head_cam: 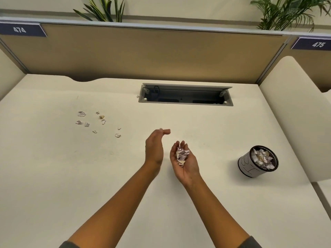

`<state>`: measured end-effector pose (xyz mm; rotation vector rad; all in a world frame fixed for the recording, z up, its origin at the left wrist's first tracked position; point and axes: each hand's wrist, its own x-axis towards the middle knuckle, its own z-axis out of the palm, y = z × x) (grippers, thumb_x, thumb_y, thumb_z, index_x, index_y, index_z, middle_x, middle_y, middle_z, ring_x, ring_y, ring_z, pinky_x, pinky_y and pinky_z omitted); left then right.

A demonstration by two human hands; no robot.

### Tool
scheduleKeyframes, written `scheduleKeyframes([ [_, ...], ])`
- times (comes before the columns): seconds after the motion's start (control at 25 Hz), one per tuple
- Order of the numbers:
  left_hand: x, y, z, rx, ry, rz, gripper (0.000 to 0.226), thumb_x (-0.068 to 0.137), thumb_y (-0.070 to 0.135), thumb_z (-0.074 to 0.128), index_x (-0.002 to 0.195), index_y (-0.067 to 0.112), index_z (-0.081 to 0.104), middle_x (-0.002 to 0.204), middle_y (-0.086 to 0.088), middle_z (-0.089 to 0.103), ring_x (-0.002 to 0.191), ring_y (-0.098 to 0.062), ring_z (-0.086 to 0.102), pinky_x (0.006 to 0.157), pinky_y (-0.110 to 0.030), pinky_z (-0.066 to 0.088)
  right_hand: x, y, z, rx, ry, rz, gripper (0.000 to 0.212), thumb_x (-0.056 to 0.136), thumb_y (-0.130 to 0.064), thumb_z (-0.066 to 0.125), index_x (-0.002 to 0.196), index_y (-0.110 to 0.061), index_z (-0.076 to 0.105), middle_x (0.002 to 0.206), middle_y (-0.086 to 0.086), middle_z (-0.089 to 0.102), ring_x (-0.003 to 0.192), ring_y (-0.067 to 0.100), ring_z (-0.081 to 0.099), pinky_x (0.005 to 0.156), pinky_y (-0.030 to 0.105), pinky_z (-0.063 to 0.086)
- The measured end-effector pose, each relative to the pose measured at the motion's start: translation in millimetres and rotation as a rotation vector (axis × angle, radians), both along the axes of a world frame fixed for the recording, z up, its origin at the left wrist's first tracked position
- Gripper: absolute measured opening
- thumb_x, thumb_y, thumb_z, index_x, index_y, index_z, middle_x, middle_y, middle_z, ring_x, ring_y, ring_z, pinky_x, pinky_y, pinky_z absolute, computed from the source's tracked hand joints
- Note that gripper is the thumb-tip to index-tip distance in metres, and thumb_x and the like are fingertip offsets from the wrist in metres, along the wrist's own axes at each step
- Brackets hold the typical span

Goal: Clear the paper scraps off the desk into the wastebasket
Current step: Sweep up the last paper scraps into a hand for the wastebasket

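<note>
My right hand (184,161) is cupped palm-up over the middle of the cream desk (53,176), holding a small pile of crumpled paper scraps (181,155). My left hand (155,146) hovers just to its left, fingers apart and curled sideways, holding nothing. Several loose paper scraps (97,122) lie scattered on the desk at the far left. A small round mesh wastebasket (247,167) with a white label stands on the desk to the right, partly filled with crumpled paper (263,158).
An open cable tray (186,94) is set into the desk at the back centre. A tan partition (143,54) with number plates 474 and 475 closes the back. A cream side divider (295,113) rises at the right.
</note>
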<state>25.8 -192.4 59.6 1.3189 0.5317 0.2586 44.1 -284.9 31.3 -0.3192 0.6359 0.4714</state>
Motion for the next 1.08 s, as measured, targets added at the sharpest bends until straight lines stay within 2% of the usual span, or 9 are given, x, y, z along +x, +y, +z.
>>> scheduleKeyframes([
  [0.04, -1, 5, -11, 0.103, 0.102, -0.016, 0.025, 0.098, 0.028, 0.045, 0.098, 0.025, 0.070, 0.115, 0.015, 0.069, 0.124, -0.008, 0.053, 0.099, -0.023, 0.039, 4, -13, 4, 0.030, 0.016, -0.038, 0.024, 0.106, -0.012, 0.037, 0.095, -0.008, 0.058, 0.091, 0.004, 0.066, 0.090, 0.015, 0.064, 0.086, 0.027, 0.056],
  [0.12, -9, 15, -40, 0.287, 0.297, -0.188, 0.025, 0.097, 0.031, 0.050, 0.120, 0.034, 0.060, 0.141, 0.018, 0.049, 0.145, -0.013, 0.027, 0.116, -0.033, 0.026, 17, -43, 16, 0.073, 0.011, -0.111, 0.025, 0.103, -0.018, 0.047, 0.088, -0.005, 0.061, 0.074, 0.006, 0.071, 0.085, 0.018, 0.065, 0.079, 0.029, 0.059],
  [0.24, -24, 20, -80, 0.567, 0.403, -0.449, 0.062, 0.095, 0.042, 0.054, 0.150, 0.027, 0.028, 0.162, 0.013, 0.008, 0.149, -0.008, -0.013, 0.120, -0.036, -0.011, 31, -94, 40, -0.001, -0.094, -0.154, 0.030, 0.102, -0.022, 0.047, 0.085, -0.005, 0.065, 0.071, 0.007, 0.072, 0.079, 0.019, 0.067, 0.072, 0.029, 0.060],
  [0.32, -27, 26, -91, 0.721, 0.355, -0.504, 0.075, 0.093, 0.044, 0.058, 0.154, 0.024, 0.020, 0.163, 0.011, -0.001, 0.148, -0.008, -0.016, 0.119, -0.036, -0.015, 45, -133, 50, -0.036, -0.145, -0.242, 0.036, 0.102, -0.022, 0.046, 0.080, -0.004, 0.068, 0.073, 0.006, 0.072, 0.074, 0.019, 0.070, 0.073, 0.029, 0.059],
  [0.44, -27, 30, -94, 0.734, 0.329, -0.524, 0.081, 0.090, 0.044, 0.062, 0.155, 0.024, 0.017, 0.163, 0.010, -0.004, 0.148, -0.007, -0.017, 0.119, -0.036, -0.015, 61, -187, 59, -0.187, -0.268, -0.332, 0.042, 0.103, -0.026, 0.048, 0.072, -0.008, 0.071, 0.080, 0.001, 0.070, 0.077, 0.014, 0.069, 0.075, 0.025, 0.057],
  [0.64, -28, 31, -98, 0.808, 0.336, -0.528, 0.083, 0.089, 0.037, 0.066, 0.154, 0.024, 0.017, 0.163, 0.009, -0.003, 0.148, -0.009, -0.016, 0.120, -0.036, -0.013, 69, -238, 49, -1.056, -0.463, -0.221, 0.039, 0.103, -0.039, 0.045, 0.080, -0.019, 0.069, 0.081, -0.002, 0.066, 0.077, 0.010, 0.062, 0.074, 0.022, 0.050],
  [0.72, -28, 30, -98, 0.821, 0.334, -0.522, 0.083, 0.089, 0.035, 0.067, 0.154, 0.024, 0.017, 0.163, 0.009, -0.002, 0.149, -0.010, -0.015, 0.120, -0.037, -0.013, 72, -241, 43, -1.291, -0.516, -0.192, 0.040, 0.104, -0.039, 0.042, 0.079, -0.020, 0.067, 0.081, 0.000, 0.063, 0.078, 0.010, 0.059, 0.076, 0.023, 0.048],
  [0.96, -29, 30, -97, 0.813, 0.320, -0.516, 0.081, 0.089, 0.032, 0.067, 0.154, 0.023, 0.019, 0.163, 0.009, -0.001, 0.149, -0.010, -0.014, 0.120, -0.036, -0.013, 69, -236, 26, -1.529, -0.523, 0.040, 0.045, 0.103, -0.043, 0.037, 0.072, -0.022, 0.063, 0.080, -0.004, 0.064, 0.078, 0.013, 0.060, 0.078, 0.031, 0.048],
  [1.08, -29, 31, -98, 0.800, 0.313, -0.517, 0.081, 0.089, 0.032, 0.067, 0.154, 0.023, 0.019, 0.163, 0.009, -0.001, 0.149, -0.009, -0.015, 0.119, -0.035, -0.013, 61, -236, 24, -1.689, -0.679, 0.142, 0.037, 0.104, -0.034, 0.033, 0.088, -0.026, 0.065, 0.097, -0.009, 0.065, 0.094, 0.008, 0.060, 0.088, 0.033, 0.048],
])
